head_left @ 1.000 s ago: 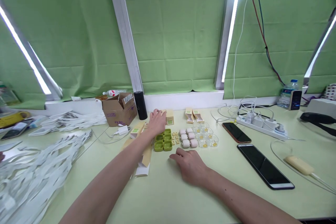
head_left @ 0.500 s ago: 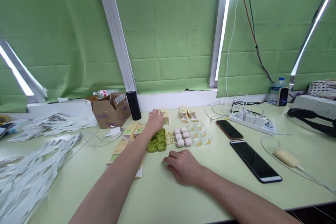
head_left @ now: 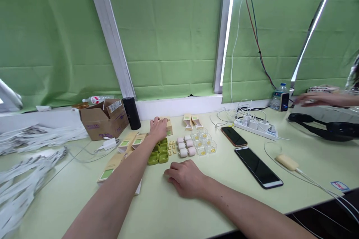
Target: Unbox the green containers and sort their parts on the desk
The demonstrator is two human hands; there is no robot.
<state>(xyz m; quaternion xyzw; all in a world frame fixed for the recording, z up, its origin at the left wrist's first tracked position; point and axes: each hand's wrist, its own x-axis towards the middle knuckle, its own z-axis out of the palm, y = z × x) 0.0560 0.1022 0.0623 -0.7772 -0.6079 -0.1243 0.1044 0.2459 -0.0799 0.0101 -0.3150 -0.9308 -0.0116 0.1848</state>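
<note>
My left hand is still grasping the small tan box behind the green trays; my right hand stays resting, loosely curled and holding nothing, on the worktop before them.

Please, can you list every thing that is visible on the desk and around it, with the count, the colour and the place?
small boxes: several, tan with green labels, centre and left of it
green trays: about six, centre
white capsules: about six, right of trays
clear cases: several, beside capsules
phones: two, black, right
power strip: one, white, back right
cardboard box: one, brown, back left
black cylinder: one, beside box
water bottle: one, back right
left hand: on a small box
right hand: resting on desk
</note>
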